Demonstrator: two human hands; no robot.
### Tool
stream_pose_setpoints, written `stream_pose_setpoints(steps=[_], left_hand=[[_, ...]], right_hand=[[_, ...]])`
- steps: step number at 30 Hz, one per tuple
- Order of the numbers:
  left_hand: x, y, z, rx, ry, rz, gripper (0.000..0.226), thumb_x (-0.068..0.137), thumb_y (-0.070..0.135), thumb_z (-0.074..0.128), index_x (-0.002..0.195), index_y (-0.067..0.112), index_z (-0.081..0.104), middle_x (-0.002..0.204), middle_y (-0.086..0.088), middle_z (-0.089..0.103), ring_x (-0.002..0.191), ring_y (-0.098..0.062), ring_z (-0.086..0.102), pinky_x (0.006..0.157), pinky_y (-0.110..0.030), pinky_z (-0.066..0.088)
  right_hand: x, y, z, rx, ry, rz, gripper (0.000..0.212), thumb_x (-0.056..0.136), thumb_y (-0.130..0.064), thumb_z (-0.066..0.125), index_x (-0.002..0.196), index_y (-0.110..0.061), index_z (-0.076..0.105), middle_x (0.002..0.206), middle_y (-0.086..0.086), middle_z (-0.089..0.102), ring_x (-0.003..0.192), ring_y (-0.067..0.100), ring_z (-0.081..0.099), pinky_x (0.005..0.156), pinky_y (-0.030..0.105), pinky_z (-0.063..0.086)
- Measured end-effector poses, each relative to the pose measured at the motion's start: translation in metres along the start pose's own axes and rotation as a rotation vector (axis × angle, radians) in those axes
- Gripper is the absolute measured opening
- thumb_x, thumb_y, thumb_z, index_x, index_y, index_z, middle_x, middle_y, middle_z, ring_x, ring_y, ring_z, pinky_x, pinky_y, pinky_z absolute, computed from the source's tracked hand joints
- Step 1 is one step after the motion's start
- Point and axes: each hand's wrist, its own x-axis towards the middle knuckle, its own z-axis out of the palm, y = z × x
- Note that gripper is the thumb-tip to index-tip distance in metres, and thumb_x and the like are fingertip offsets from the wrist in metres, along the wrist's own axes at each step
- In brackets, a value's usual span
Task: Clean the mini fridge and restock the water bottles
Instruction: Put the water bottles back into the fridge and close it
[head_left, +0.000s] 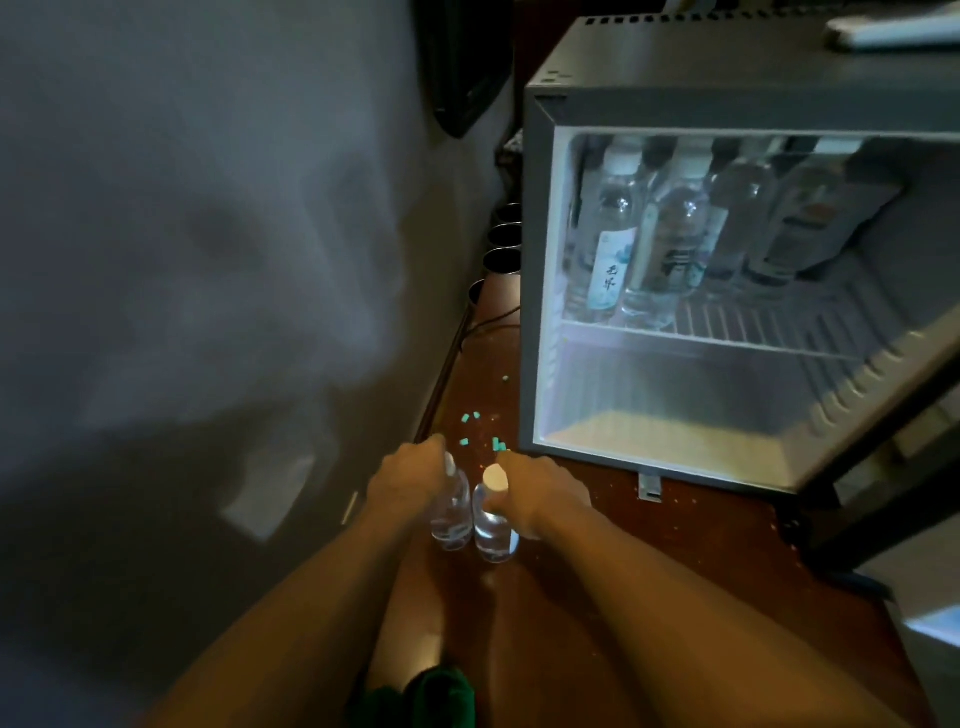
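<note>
So, left hand (410, 480): fingers curled round the top of the left bottle (452, 519), cap mostly covered; I read it as a firm grasp.
Right hand (540, 493): wrapped round the shoulder of the right bottle (491, 530), white cap showing above the fingers.
Bottles: both clear and upright, long axis vertical, side by side and close to touching. Whether their bases rest on the table (701, 571) or hang just above it, I cannot tell from my screen.
Mini fridge (727, 109): open and lit, at 1 o'clock from the hands, its front edge near the right hand.
Stocked bottles (670, 234): a row standing on the wire shelf (727, 343), crowded toward 9 o'clock; bare wire shows toward 3 o'clock.
Lower compartment (660, 447): lit, pale floor, below the shelf.
Deciding relation: the opening lies up and to the right of both hands, so the right hand is nearer. I judge its bottle should go in first, kept upright, toward the bare end of the shelf, with the left following on the same 1 o'clock line.
Litter: teal bits (470, 418) on the table at 12 o'clock, just beyond the fingers, so cleaning looks unfinished to me.
Elsewhere: green cloth (436, 691) at 6 o'clock; dark cups (501, 260) lined up at 11 o'clock beside the fridge.
</note>
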Motion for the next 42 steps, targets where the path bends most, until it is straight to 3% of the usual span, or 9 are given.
stream_pose_setpoints(steps=[8, 14, 21, 25, 30, 35, 39, 40, 42], left_hand=[[-0.032, 0.077, -0.039, -0.217, 0.13, 0.209, 0.027, 0.077, 0.04, 0.067, 0.095, 0.022, 0.058, 0.104, -0.007, 0.065, 0.097, -0.031, 0.061, 0.078, -0.037, 0.052], [-0.059, 0.168, -0.08, -0.483, 0.28, 0.458, 0.027, 0.079, 0.043, 0.071, 0.084, 0.024, 0.053, 0.09, -0.002, 0.064, 0.089, -0.025, 0.06, 0.067, -0.032, 0.044], [-0.063, 0.246, -0.103, -0.703, 0.441, 0.519, 0.024, 0.089, 0.034, 0.065, 0.103, 0.016, 0.061, 0.101, -0.004, 0.066, 0.097, -0.025, 0.06, 0.075, -0.031, 0.042], [-0.048, 0.278, -0.101, -0.612, 0.512, 0.49, 0.027, 0.09, 0.038, 0.061, 0.105, 0.016, 0.061, 0.105, -0.007, 0.067, 0.101, -0.028, 0.06, 0.079, -0.035, 0.044], [-0.017, 0.308, -0.098, -0.517, 0.571, 0.418, 0.033, 0.093, 0.041, 0.055, 0.113, 0.015, 0.062, 0.114, -0.012, 0.066, 0.108, -0.034, 0.059, 0.085, -0.039, 0.043], [0.014, 0.331, -0.104, -0.411, 0.564, 0.361, 0.045, 0.099, 0.042, 0.043, 0.109, 0.002, 0.063, 0.112, -0.024, 0.065, 0.108, -0.04, 0.059, 0.085, -0.041, 0.045], [0.019, 0.334, -0.099, -0.382, 0.816, 0.446, 0.033, 0.081, 0.026, 0.076, 0.073, -0.005, 0.067, 0.069, -0.029, 0.064, 0.068, -0.043, 0.066, 0.056, -0.042, 0.052], [0.016, 0.334, -0.1, -0.349, 0.851, 0.47, 0.034, 0.082, 0.026, 0.075, 0.074, -0.005, 0.067, 0.07, -0.029, 0.064, 0.068, -0.043, 0.066, 0.056, -0.043, 0.052], [0.01, 0.337, -0.103, -0.361, 0.711, 0.465, 0.04, 0.095, 0.033, 0.057, 0.095, -0.005, 0.066, 0.094, -0.031, 0.065, 0.093, -0.045, 0.063, 0.074, -0.046, 0.049]], right_hand=[[-0.061, 0.033, -0.077, 0.216, 0.296, 0.152, 0.028, 0.078, -0.036, 0.067, 0.103, -0.025, 0.062, 0.106, 0.006, 0.067, 0.094, 0.028, 0.062, 0.081, 0.037, 0.053], [-0.12, 0.071, -0.156, 0.399, 0.688, 0.252, 0.035, 0.082, -0.042, 0.067, 0.11, -0.023, 0.063, 0.113, 0.01, 0.067, 0.11, 0.033, 0.057, 0.089, 0.038, 0.047], [-0.143, 0.103, -0.21, 0.643, 1.042, 0.227, 0.027, 0.09, -0.032, 0.063, 0.115, -0.022, 0.061, 0.099, 0.006, 0.063, 0.081, 0.013, 0.045, 0.071, 0.026, 0.039], [-0.119, 0.116, -0.23, 0.632, 1.061, 0.249, 0.023, 0.09, -0.035, 0.061, 0.112, -0.026, 0.061, 0.097, 0.001, 0.062, 0.083, 0.015, 0.051, 0.071, 0.028, 0.044], [-0.075, 0.138, -0.255, 0.549, 0.992, 0.275, 0.018, 0.09, -0.035, 0.06, 0.098, -0.019, 0.058, 0.101, 0.01, 0.066, 0.094, 0.029, 0.063, 0.083, 0.043, 0.053], [-0.026, 0.147, -0.282, 0.49, 0.875, 0.326, 0.04, 0.092, -0.037, 0.058, 0.119, -0.008, 0.056, 0.123, 0.02, 0.057, 0.116, 0.037, 0.052, 0.095, 0.04, 0.044], [-0.02, 0.151, -0.278, 0.357, 0.903, 0.32, 0.045, 0.093, -0.048, 0.051, 0.115, -0.01, 0.058, 0.116, 0.017, 0.062, 0.113, 0.034, 0.055, 0.09, 0.034, 0.041], [-0.023, 0.154, -0.277, 0.336, 0.934, 0.309, 0.045, 0.093, -0.05, 0.05, 0.114, -0.011, 0.06, 0.111, 0.015, 0.065, 0.109, 0.034, 0.058, 0.086, 0.033, 0.043], [-0.03, 0.154, -0.278, 0.334, 0.953, 0.289, 0.044, 0.094, -0.051, 0.048, 0.115, -0.013, 0.059, 0.108, 0.015, 0.067, 0.106, 0.034, 0.06, 0.079, 0.032, 0.043]])
